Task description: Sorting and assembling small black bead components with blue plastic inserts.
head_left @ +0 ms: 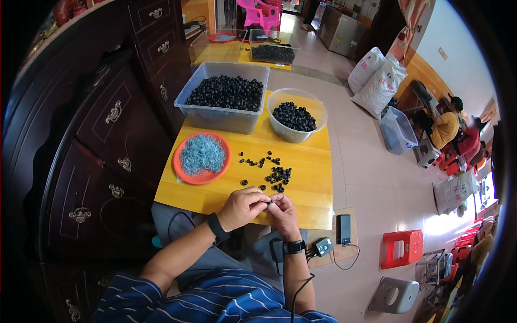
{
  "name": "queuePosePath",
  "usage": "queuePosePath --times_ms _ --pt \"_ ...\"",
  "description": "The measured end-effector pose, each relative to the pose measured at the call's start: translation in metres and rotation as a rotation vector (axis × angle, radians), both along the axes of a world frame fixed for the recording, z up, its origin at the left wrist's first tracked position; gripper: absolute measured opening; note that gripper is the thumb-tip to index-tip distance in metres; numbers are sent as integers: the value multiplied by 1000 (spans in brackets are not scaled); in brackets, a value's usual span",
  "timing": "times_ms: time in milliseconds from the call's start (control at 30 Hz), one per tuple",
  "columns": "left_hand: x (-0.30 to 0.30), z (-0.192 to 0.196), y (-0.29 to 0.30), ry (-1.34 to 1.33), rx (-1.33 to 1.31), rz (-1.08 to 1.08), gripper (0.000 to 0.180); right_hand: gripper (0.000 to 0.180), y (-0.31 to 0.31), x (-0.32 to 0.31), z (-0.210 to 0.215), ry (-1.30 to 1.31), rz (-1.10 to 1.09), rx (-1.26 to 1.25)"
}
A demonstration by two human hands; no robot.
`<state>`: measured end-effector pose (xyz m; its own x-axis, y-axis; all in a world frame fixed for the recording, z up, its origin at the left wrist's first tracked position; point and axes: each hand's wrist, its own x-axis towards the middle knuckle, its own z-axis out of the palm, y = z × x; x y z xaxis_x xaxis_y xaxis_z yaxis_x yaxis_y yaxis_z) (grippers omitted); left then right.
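My left hand (243,207) and my right hand (282,213) meet at the near edge of a yellow wooden table (318,177), fingertips pinched together on a small black ring part (269,202). Just beyond them lies a loose cluster of black ring parts (278,176) with a few scattered ones. An orange plate (186,173) holding a heap of small bluish metal pieces (202,154) sits to the left. Farther back stand a clear rectangular tub (215,119) and a round clear bowl (291,134), both with black ring parts inside.
A dark wooden cabinet with drawers (102,145) runs along the left. A second table with a tub of parts (272,52) stands farther back. White sacks (377,78), a red stool (401,248) and seated people (449,129) occupy the right. A small device on a board (343,229) lies beside my knee.
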<state>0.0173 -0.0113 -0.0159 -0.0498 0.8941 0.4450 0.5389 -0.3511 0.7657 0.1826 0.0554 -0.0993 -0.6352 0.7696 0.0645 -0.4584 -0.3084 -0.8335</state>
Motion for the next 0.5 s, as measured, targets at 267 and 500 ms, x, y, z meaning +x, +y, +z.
queuePosePath --times_ms 267,500 --pt "-1 -2 -9 -37 3 -7 17 13 -23 -8 17 170 2 -312" --pt "8 -5 -13 -48 60 80 18 16 -20 -8 15 119 65 -307"
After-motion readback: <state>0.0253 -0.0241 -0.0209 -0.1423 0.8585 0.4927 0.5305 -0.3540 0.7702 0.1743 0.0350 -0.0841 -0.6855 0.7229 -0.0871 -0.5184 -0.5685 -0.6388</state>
